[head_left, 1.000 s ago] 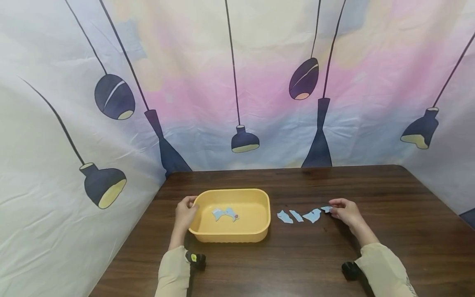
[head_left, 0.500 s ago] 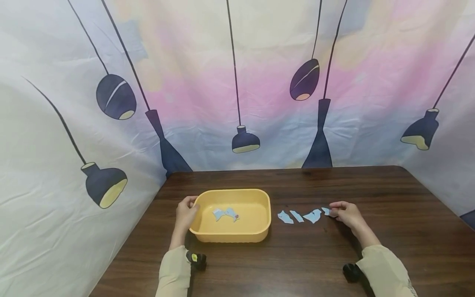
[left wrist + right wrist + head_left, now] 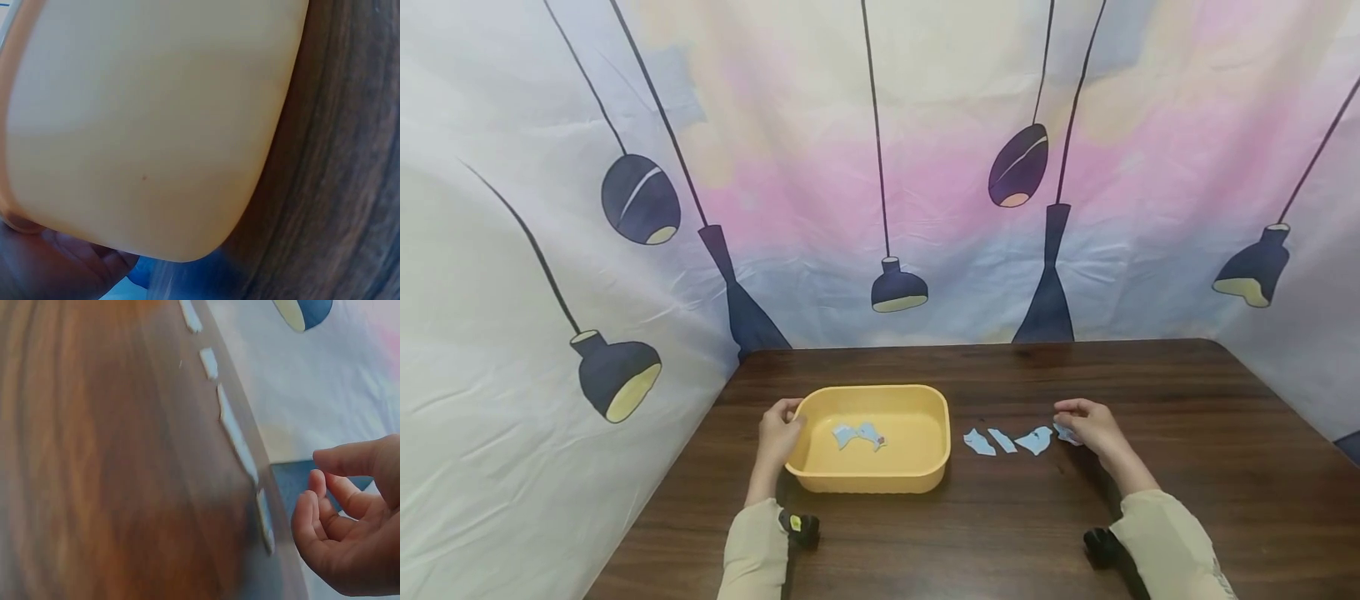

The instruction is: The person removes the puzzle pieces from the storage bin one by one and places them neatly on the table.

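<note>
- Left hand (image 3: 777,435): fingers gripping the left end of the yellow plastic tub (image 3: 868,482), which stands on the wooden tabletop (image 3: 985,533).
- Tub interior: pale-blue pieces (image 3: 846,435) lying on the floor.
- Right hand (image 3: 1095,427): fingers loosely bent, nothing visible between them, just above the end fragment (image 3: 1066,435).
- Row of three jagged pale-blue fragments (image 3: 1034,440): on the tabletop, between tub and right hand.

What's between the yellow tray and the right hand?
Three light-blue pieces in a row; the right hand partly hides a fourth piece. Head view.
</note>
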Motion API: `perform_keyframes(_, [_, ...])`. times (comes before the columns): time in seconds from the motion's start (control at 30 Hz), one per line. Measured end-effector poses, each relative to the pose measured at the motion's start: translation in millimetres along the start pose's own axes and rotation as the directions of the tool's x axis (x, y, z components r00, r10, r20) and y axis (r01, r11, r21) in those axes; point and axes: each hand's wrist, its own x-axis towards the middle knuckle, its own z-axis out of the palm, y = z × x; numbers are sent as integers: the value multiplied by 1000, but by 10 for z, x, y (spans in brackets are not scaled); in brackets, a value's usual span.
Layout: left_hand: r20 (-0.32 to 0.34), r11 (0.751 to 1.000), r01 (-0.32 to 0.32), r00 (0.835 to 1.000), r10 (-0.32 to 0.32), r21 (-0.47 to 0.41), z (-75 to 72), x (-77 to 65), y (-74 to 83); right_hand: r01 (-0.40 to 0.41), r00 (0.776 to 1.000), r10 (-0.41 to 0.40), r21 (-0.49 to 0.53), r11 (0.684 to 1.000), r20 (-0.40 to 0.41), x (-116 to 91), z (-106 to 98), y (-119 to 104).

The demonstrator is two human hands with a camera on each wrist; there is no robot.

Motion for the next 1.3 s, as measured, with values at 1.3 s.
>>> perform_keyframes(1.3, [-7,1000,-13,1000,12,-28,0,1,41,230,921,-243,78,970,304,182,1743,-1309])
